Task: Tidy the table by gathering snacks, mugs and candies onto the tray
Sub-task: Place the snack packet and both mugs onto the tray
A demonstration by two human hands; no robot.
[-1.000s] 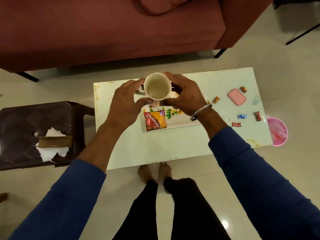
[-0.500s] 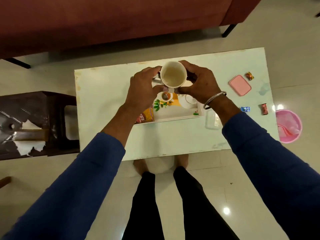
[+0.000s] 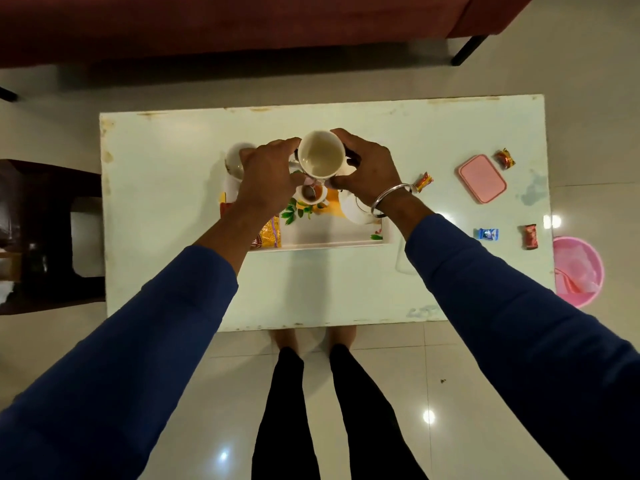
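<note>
I hold a cream mug (image 3: 320, 154) between both hands above the far part of the flowered white tray (image 3: 332, 239). My left hand (image 3: 268, 174) grips its left side and my right hand (image 3: 367, 164) grips its right side. On the tray lie a yellow-red snack packet (image 3: 268, 235), a small cup with dark liquid (image 3: 309, 192) and a white mug (image 3: 355, 207). Another white mug (image 3: 235, 160) shows behind my left hand. Wrapped candies (image 3: 424, 181) (image 3: 505, 158) (image 3: 488, 233) (image 3: 530, 236) lie on the table to the right.
A pink lidded box (image 3: 482, 178) sits on the pale table (image 3: 173, 237) at the right. A pink bin (image 3: 576, 270) stands on the floor by the table's right end, a dark stool (image 3: 45, 233) at the left, a maroon sofa (image 3: 242, 22) beyond.
The view rose and tilted, so the table sits lower and wider in frame. Both hands still hold the mug over the tray. A second mug has come into sight by my left hand.
</note>
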